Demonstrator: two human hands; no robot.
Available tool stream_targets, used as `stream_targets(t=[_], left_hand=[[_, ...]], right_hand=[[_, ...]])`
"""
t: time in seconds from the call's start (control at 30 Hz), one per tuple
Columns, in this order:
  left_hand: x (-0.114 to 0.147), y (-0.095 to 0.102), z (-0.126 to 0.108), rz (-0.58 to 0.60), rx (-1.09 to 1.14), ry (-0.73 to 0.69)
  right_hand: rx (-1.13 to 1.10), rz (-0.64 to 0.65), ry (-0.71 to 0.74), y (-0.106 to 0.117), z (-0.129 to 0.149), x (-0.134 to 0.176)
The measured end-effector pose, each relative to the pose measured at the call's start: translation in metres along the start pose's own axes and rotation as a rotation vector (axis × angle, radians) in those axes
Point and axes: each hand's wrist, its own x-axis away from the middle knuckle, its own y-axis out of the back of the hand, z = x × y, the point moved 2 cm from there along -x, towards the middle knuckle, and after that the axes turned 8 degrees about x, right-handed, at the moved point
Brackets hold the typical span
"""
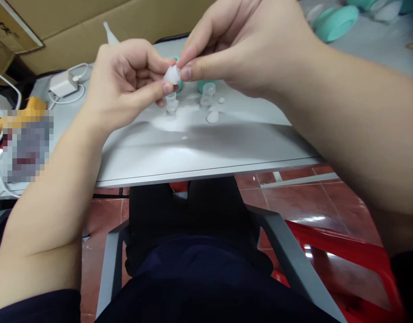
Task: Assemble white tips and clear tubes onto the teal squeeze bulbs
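Above the table, a small white, cone-like plastic piece (172, 75) is pinched between thumb and forefinger of my left hand (132, 76). The thumb and forefinger of my right hand (223, 54) grip the right end of that same piece, where a clearer rim shows; my fingertips partly cover it. Just beneath stands a small clear plastic cup-like part (171, 104). To its right is a second clear part (208, 93), with a white disc (213, 117) and a smaller white disc (221, 100) lying near it. Green items behind my fingers are mostly hidden.
Green rounded pieces (337, 23) lie at the back right of the white table (193, 152). A white charger (63, 84) with its cable sits at the left, beside a yellow object (34, 107). A pale nozzle-like tip (110, 33) rises behind my left hand. Cardboard (81, 27) borders the back.
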Motion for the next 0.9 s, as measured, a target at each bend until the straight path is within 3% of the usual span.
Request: stream_targets(t=[0.27,0.37,0.47,0.57,0.67,0.73,0.9], left_hand=[[0.0,0.001,0.018,-0.008,-0.048,-0.216],[0.001,0.004,0.014,-0.007,-0.095,-0.24],[0.001,0.002,0.003,0.063,-0.215,-0.19],[0.002,-0.001,-0.004,-0.017,-0.291,-0.114],[0.001,-0.004,-0.005,-0.06,-0.259,-0.16],[0.0,-0.004,-0.005,-0.039,-0.208,-0.159],[-0.002,-0.002,-0.011,0.042,-0.211,-0.002]], right_hand=[[-0.048,0.003,0.03,0.001,-0.004,0.001],[-0.057,0.026,0.03,0.001,-0.005,-0.001],[-0.086,0.023,0.049,-0.001,-0.007,-0.001],[-0.084,-0.005,0.042,-0.002,-0.006,0.0],[-0.058,-0.019,0.057,-0.003,-0.005,0.001],[-0.041,-0.02,0.099,-0.004,-0.005,0.0],[-0.023,-0.024,0.138,-0.007,-0.008,-0.002]])
